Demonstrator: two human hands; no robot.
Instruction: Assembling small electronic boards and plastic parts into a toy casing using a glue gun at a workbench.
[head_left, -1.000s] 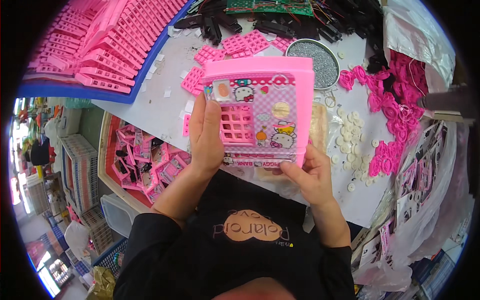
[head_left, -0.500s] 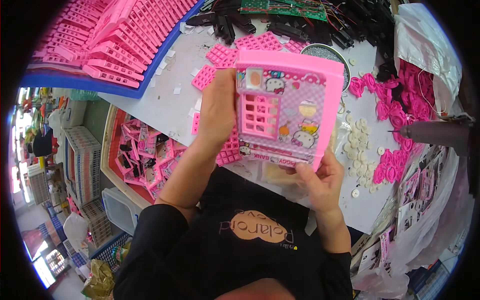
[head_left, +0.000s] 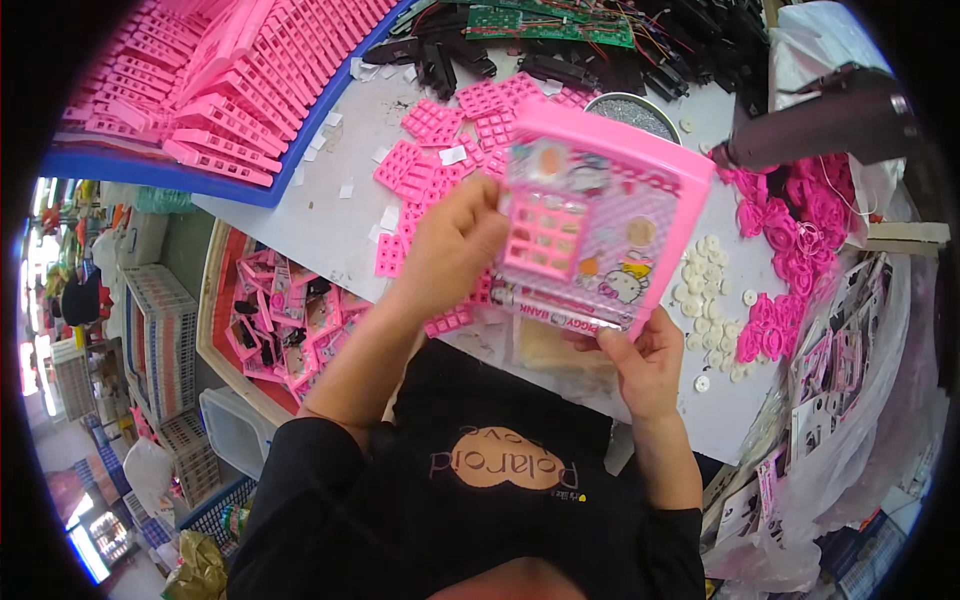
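- Above the white worktop (head_left: 330, 215), a pink toy panel (head_left: 600, 215) with a cartoon sticker face is lifted clear of the surface and tilted, its lower edge toward the person.
- Left hand (head_left: 455, 245): its fingers are closed around the panel's left edge, with the thumb side lying next to the raised pink keypad grid (head_left: 545, 235) set into the front.
- Right hand (head_left: 640, 360): it grips the panel's bottom edge from below, with fingers curled up onto the strip along that edge.
- As a judgement of progress: the panel looks largely put together. The sticker covers the face and the keypad grid sits in its opening. I cannot tell from this view whether the grid is fully seated.
- Loose keypad grids (head_left: 440, 155) of the same pink lie spread on the worktop behind the panel, so more pieces of that kind wait unused.
- Small white round discs (head_left: 705, 275) lie in a scatter just right of the panel, beside a heap of pink flower-shaped parts (head_left: 800, 220); none of these is in either hand.
- Far left, a blue tray (head_left: 180, 170) holds a big stack of pink moulded parts (head_left: 190, 80), which suggests that many units are left to do.
- Green circuit boards (head_left: 545, 20) with wires and black parts lie along the far edge, well apart from the hands.
- A round metal dish (head_left: 635, 110) sits just behind the panel's top edge, partly hidden by it.
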